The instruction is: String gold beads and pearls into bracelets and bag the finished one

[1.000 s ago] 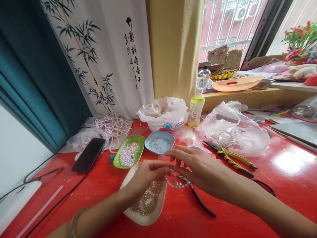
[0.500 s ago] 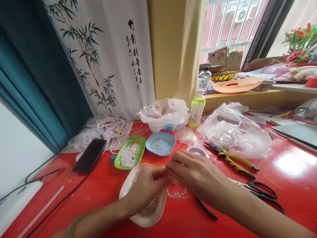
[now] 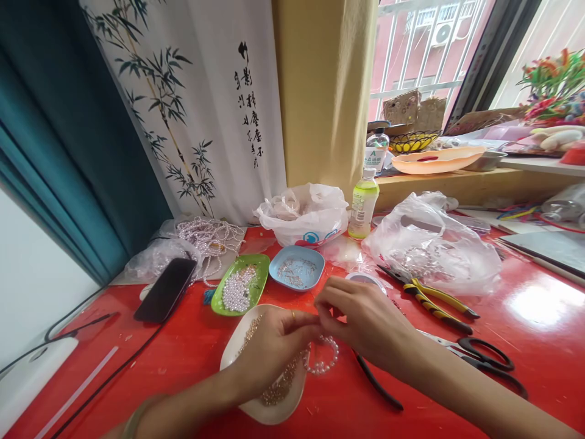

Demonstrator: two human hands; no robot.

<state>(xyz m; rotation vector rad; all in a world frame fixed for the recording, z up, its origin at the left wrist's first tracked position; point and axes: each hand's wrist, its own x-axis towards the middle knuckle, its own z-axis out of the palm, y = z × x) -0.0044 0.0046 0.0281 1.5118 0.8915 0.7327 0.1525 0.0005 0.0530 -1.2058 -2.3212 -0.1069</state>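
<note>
My left hand and my right hand meet over the red table, fingers pinched together on a small loop of white pearls that hangs between them. Under my left hand sits a white dish of gold-coloured beads. Black-handled pliers lie on the table just below my right hand. Behind the hands stand a green dish of white pearls and a blue dish of small metal pins.
Yellow-handled pliers and black scissors lie to the right. A black phone, pearl strands, plastic bags, a green bottle and a small round container crowd the back. Cables run at the left edge.
Both hands drew slightly nearer to me and closer together. The pearl strand, first stretched flat between them, now hangs as a closed loop under the pinched fingers.
</note>
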